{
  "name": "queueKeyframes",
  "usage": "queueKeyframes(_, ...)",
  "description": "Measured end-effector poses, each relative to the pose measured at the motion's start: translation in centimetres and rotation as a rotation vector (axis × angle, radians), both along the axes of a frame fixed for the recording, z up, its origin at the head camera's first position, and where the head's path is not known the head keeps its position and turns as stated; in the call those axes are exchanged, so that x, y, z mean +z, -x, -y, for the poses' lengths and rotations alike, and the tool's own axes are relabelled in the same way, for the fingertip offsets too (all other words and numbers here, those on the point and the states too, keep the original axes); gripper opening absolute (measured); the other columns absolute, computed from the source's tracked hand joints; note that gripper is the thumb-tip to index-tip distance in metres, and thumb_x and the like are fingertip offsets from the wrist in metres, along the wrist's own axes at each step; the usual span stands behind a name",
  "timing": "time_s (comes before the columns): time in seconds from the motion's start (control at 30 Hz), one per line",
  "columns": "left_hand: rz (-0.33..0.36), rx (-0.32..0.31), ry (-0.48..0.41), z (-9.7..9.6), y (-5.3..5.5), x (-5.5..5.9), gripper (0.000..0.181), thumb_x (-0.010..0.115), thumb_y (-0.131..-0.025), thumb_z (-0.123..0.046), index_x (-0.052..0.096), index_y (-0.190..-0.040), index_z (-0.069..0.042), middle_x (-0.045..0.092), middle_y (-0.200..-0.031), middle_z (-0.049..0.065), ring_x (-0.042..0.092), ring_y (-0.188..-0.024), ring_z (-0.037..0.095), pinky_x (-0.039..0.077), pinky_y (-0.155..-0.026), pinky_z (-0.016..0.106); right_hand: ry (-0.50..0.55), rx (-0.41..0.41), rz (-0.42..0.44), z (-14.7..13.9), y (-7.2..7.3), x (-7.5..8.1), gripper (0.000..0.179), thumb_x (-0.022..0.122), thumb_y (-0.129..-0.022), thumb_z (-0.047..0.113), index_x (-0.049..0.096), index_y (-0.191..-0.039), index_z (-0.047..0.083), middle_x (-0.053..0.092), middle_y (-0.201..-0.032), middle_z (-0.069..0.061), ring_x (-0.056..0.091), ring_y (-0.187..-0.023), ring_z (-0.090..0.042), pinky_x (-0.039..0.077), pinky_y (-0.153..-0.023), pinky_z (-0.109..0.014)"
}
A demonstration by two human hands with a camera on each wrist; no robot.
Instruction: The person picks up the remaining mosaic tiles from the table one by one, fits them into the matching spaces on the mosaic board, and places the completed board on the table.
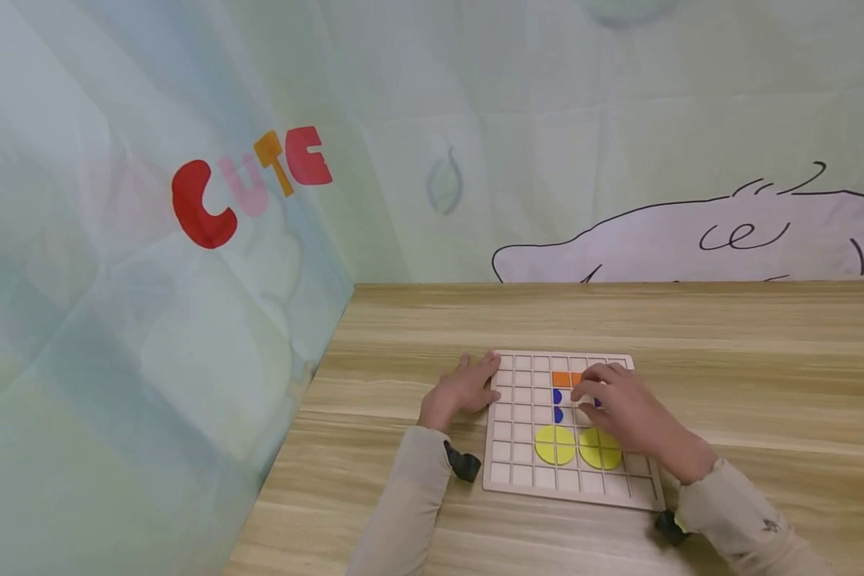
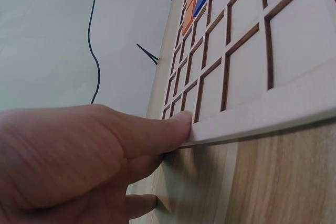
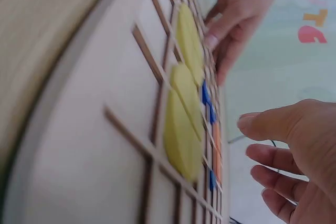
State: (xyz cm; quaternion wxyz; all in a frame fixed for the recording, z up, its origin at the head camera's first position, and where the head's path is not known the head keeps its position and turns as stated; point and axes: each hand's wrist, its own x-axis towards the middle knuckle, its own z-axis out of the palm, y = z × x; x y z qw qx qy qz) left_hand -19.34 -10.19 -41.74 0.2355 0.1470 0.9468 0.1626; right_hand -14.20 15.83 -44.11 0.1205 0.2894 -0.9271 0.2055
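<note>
A pale wooden grid board [image 1: 522, 478] lies on the table. Two yellow discs made of quarter pieces [image 1: 555, 445] sit in its lower cells, blue half-round pieces [image 1: 558, 415] higher up, and orange squares [image 1: 562, 379] above those. My left hand [image 1: 463, 390] rests at the board's left edge. In the left wrist view, one fingertip [image 2: 181, 123] touches the rim while other fingers lie beside it. Over the right half of the board hovers my right hand [image 1: 626, 408], its fingers loosely bent. The right wrist view shows nothing between its thumb [image 3: 252, 124] and fingers.
The wood-grain table [image 1: 778, 376] extends around the board. A printed cloth [image 1: 418, 216] with the word CUTE hangs at the left and behind the table. Small black devices [image 1: 463, 462] are strapped at both wrists.
</note>
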Motion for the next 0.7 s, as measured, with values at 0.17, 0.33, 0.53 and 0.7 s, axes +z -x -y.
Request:
queueKeyframes(0.17, 0.005, 0.007, -0.016, 0.0, 0.0, 0.0, 0.062, 0.050, -0.099, -0.026, 0.021, -0.154, -0.018, 0.010, -0.162, -0.002, 0.001, -0.148, 0.035, 0.012, -0.110, 0.070, 0.011, -0.031, 0.013, -2.1, -0.2, 0.7, 0.013, 0.076, -0.078, 0.005, 0.073, -0.088, 0.014, 0.064, -0.097, -0.005, 0.057, -0.090, -0.024, 0.049, -0.079, -0.043)
queueKeyframes(0.33, 0.008, 0.008, -0.019, 0.0, 0.0, 0.0, 0.062, 0.050, -0.100, -0.026, 0.021, -0.154, -0.018, 0.010, -0.162, -0.002, 0.001, -0.149, 0.035, 0.012, -0.110, 0.069, 0.018, -0.044, -0.031, -4.4, -0.8, 1.1, 0.017, 0.077, -0.075, 0.001, 0.072, -0.086, 0.012, 0.064, -0.093, -0.006, 0.059, -0.085, -0.024, 0.051, -0.073, -0.043)
queueKeyframes(0.53, 0.006, 0.006, -0.015, 0.0, 0.0, -0.1, 0.062, 0.051, -0.099, -0.026, 0.022, -0.154, -0.018, 0.011, -0.162, -0.002, 0.002, -0.149, 0.034, 0.012, -0.110, 0.069, -0.032, -0.132, 0.018, -7.1, -2.0, 1.0, 0.016, 0.079, -0.072, 0.005, 0.071, -0.082, 0.014, 0.064, -0.094, -0.009, 0.057, -0.087, -0.031, 0.047, -0.073, -0.049)
queueKeyframes(0.7, 0.011, 0.012, -0.012, 0.0, 0.0, -0.1, 0.062, 0.049, -0.100, -0.027, 0.020, -0.154, -0.019, 0.010, -0.162, -0.003, 0.001, -0.149, 0.034, 0.011, -0.111, 0.068, -0.094, -0.182, 0.110, -8.6, -2.9, 0.6, 0.017, 0.080, -0.070, 0.006, 0.070, -0.081, 0.013, 0.063, -0.095, -0.013, 0.056, -0.091, -0.037, 0.045, -0.074, -0.054)
